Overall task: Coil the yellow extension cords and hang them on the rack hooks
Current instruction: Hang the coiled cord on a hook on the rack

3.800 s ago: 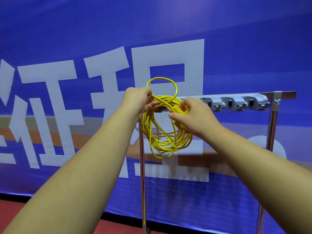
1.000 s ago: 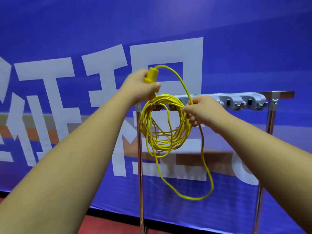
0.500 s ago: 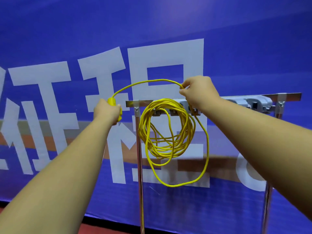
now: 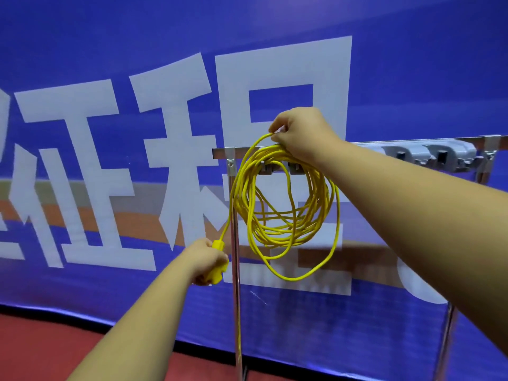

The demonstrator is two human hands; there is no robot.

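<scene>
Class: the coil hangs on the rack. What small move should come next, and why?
Probably tuck the plug end into the coil: the left hand grips it low beside the post, its cord running up to the right hand.

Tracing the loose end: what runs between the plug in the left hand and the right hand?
A single strand of yellow extension cord, from the plug past the rack post up to the pinching right hand, beside the hung coil; head view.

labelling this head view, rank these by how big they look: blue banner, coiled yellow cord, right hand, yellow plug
1. blue banner
2. coiled yellow cord
3. right hand
4. yellow plug, partly hidden by the left hand gripping it
</scene>
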